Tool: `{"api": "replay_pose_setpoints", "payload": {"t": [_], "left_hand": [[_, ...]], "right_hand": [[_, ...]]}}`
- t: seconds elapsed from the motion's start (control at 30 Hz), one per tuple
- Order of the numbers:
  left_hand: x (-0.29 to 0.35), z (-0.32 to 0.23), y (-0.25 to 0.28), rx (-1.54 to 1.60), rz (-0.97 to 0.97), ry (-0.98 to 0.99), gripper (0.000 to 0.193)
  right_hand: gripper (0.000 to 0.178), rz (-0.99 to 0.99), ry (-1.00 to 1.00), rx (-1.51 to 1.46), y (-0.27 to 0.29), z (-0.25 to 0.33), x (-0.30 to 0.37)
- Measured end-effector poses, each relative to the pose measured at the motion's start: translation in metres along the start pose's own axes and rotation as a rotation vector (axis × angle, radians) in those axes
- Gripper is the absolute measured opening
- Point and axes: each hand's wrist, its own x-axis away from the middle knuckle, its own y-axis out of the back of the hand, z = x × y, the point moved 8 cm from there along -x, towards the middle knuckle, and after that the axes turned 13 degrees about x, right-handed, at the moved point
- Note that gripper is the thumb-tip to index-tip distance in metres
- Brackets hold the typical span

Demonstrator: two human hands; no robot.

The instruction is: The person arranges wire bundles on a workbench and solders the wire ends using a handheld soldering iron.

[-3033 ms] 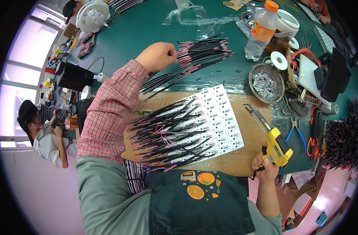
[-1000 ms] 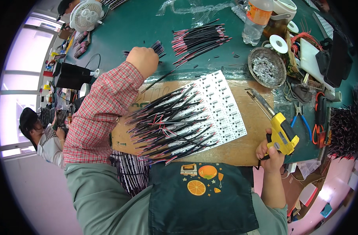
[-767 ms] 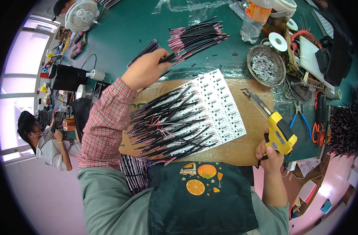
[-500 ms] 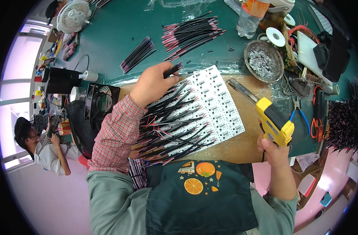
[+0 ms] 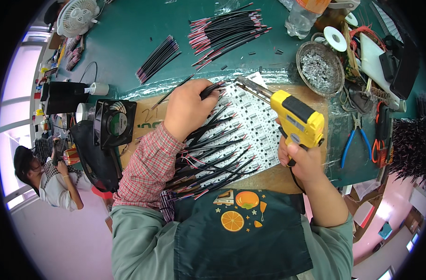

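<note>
In the head view, the tightly curled left hand [image 5: 190,108] pinched black wires [image 5: 211,89] over the upper part of the white circuit sheet [image 5: 262,130] on a brown board [image 5: 312,99], while the right hand [image 5: 301,157] closed around a yellow soldering gun [image 5: 294,114], its tip just beside those wires' ends.

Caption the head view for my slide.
Left hand holds black wires at a white board's edge; right hand holds a yellow soldering gun, tip near the wire ends.
</note>
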Motion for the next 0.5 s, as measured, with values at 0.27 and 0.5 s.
{"api": "replay_pose_setpoints", "payload": {"t": [0.27,0.5], "left_hand": [[-0.007,0.015,-0.014,-0.033,-0.009,-0.130,0.017],[-0.012,0.023,-0.020,-0.029,0.028,-0.056,0.019]], "right_hand": [[0.060,0.005,-0.004,0.128,-0.006,-0.022,-0.016],[0.055,0.006,0.016,0.137,-0.003,-0.025,-0.023]]}}
